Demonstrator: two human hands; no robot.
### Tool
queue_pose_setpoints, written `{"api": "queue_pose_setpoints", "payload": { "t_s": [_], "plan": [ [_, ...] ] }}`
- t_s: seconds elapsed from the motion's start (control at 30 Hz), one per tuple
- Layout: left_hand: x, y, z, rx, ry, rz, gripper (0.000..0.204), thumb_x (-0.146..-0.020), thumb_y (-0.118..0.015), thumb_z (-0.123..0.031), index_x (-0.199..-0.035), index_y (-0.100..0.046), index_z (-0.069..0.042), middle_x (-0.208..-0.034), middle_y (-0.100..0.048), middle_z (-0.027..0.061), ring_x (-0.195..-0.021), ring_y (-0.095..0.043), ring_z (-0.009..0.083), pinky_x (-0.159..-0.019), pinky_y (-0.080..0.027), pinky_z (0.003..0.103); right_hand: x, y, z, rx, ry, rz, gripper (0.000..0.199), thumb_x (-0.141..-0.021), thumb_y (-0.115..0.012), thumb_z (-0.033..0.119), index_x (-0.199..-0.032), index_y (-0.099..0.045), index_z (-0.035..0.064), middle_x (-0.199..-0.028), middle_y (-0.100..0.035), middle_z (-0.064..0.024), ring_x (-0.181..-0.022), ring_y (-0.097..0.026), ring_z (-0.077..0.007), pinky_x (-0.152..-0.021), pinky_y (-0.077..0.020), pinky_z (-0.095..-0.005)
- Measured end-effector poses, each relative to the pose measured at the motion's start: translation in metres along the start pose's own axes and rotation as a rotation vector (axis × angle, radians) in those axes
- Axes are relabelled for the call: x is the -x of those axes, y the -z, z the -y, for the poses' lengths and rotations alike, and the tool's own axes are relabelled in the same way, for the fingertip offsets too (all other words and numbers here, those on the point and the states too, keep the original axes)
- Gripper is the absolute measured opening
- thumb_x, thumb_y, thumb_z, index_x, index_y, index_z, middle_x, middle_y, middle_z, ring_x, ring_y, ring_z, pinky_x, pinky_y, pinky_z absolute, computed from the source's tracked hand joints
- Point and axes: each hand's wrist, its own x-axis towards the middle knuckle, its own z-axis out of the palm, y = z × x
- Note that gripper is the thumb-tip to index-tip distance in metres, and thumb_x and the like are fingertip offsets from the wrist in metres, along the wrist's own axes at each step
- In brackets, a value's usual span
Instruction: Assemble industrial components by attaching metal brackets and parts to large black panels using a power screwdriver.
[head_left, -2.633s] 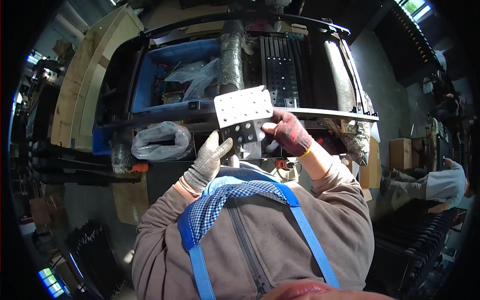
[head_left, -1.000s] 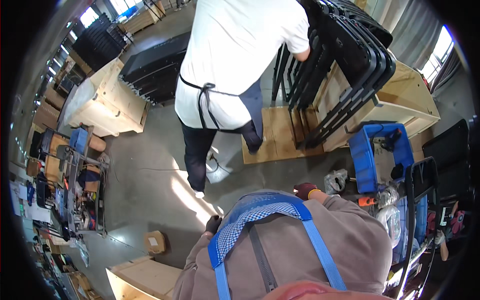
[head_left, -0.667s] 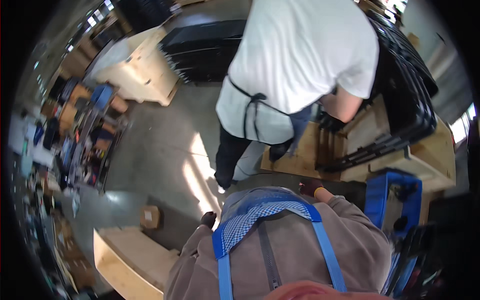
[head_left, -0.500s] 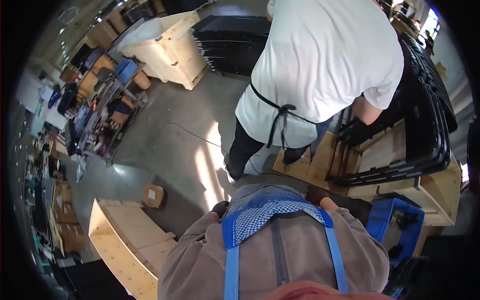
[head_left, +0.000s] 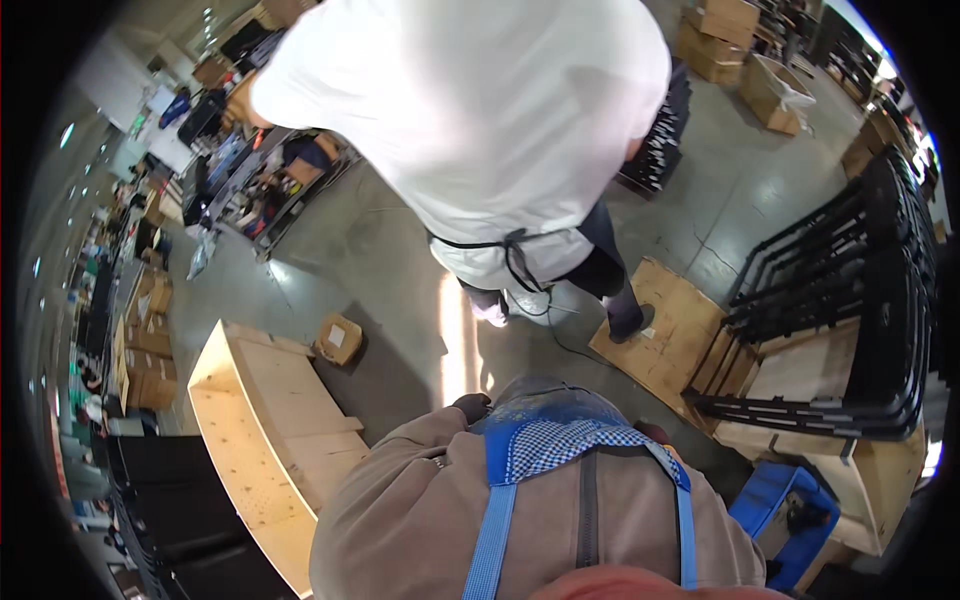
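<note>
My left hand (head_left: 473, 406), in a dark glove, hangs beside the blue-and-white checked apron (head_left: 560, 437) at my waist. Its fingers are too dark and small to make out. My right hand (head_left: 652, 432) hangs on the apron's other side, mostly hidden by the apron and my sleeve. Nothing can be seen held in either one. A person in a white shirt (head_left: 480, 130) stands right in front of me with their back turned, one foot on a wooden board (head_left: 665, 320). Their arm reaches out toward the cluttered workbench (head_left: 290, 215) at the left.
Stacked black frames (head_left: 850, 300) rise from a wooden crate (head_left: 880, 480) at the right, near a blue bin (head_left: 770, 505). An open wooden box (head_left: 270, 440) lies at the left, beside a small cardboard box (head_left: 339, 339). A dark cable (head_left: 570, 348) runs over the floor.
The person in white has turned from the black frames at the right and moved left across my view. My view has shifted, showing cardboard boxes at the far right. My hands stay at my sides.
</note>
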Motion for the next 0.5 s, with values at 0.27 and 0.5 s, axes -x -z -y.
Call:
{"api": "queue_pose_setpoints", "payload": {
  "t_s": [0.27, 0.5],
  "plan": [
    [-0.005, -0.002, 0.029, -0.114, 0.112, -0.098, 0.05, -0.082, -0.058, -0.042, -0.116, -0.064, -0.006, -0.116, -0.064, 0.0193, -0.109, -0.06, 0.0338, -0.096, -0.044, 0.041, -0.021, 0.019, 0.001, -0.145, -0.052, -0.026, 0.034, -0.081, -0.059, 0.034, -0.106, -0.065, 0.011, -0.106, -0.066, -0.0184, -0.1, -0.063, -0.0369, -0.086, -0.0487, -0.0416],
    [-0.067, 0.066, -0.03, -0.079, 0.164, -0.11, 0.05, -0.083, -0.058, -0.04, -0.118, -0.063, -0.005, -0.116, -0.064, 0.0178, -0.11, -0.06, 0.033, -0.097, -0.045, 0.04, -0.117, 0.09, -0.082, -0.063, 0.012, -0.043, 0.04, -0.075, -0.064, 0.041, -0.1, -0.064, 0.0092, -0.101, -0.067, -0.0178, -0.098, -0.063, -0.0357, -0.083, -0.0497, -0.0414]
  ]
}}
